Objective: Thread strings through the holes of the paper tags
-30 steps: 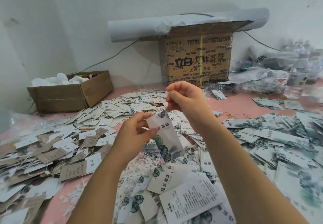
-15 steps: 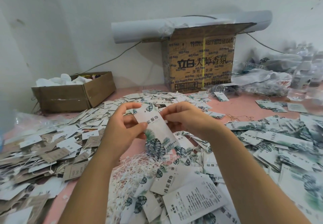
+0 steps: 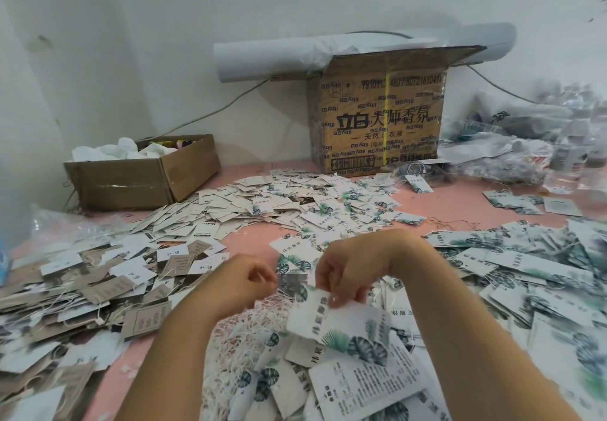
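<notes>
1. Our right hand (image 3: pixel 348 273) pinches the top edge of a leaf-printed paper tag (image 3: pixel 341 325), which hangs toward five o'clock from it.
2. Our left hand (image 3: pixel 243 284), at nine o'clock of the right hand, curls on a thin string (image 3: pixel 262 277).
3. A cardboard box (image 3: pixel 381 115) stands at twelve o'clock on the pink table (image 3: pixel 256 233).

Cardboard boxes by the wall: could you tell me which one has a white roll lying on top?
The tall printed box on the right; the low plain box on the left only holds crumpled white material.
</notes>
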A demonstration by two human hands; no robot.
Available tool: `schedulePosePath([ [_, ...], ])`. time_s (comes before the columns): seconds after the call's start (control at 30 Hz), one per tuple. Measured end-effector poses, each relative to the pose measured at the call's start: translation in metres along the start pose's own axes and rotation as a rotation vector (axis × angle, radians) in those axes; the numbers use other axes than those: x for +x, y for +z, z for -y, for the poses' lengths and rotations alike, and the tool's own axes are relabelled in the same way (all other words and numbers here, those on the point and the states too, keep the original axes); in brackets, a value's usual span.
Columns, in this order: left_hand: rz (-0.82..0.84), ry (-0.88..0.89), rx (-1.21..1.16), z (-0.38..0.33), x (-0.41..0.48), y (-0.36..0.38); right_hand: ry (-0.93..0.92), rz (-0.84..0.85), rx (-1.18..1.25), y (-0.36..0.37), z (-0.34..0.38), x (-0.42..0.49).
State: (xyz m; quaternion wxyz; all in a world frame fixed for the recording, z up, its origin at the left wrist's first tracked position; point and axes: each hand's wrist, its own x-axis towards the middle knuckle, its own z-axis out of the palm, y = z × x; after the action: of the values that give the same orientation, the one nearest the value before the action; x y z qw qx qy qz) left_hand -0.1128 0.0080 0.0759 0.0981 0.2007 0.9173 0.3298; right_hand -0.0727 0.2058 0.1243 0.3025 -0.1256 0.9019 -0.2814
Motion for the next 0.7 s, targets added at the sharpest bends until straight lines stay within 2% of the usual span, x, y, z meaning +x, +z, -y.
schedulePosePath([
  [0.07,0.082,-0.038,0.079,0.004,0.001,0.004,0.075,0.062,-0.11,0.004,0.004,0.006],
  [0.13,0.089,-0.054,0.154,0.007,0.002,0.008,0.117,0.078,-0.235,0.009,0.007,0.012],
  [0.33,0.104,-0.074,0.201,0.014,0.004,0.015,0.115,0.047,-0.387,0.015,0.018,0.012],
  [0.6,0.077,-0.052,0.209,0.016,0.006,0.018,0.087,0.072,-0.277,0.011,0.016,0.008],
  [0.7,0.067,-0.035,0.139,0.013,0.006,0.017,0.057,0.037,-0.211,0.008,0.012,0.009],
])
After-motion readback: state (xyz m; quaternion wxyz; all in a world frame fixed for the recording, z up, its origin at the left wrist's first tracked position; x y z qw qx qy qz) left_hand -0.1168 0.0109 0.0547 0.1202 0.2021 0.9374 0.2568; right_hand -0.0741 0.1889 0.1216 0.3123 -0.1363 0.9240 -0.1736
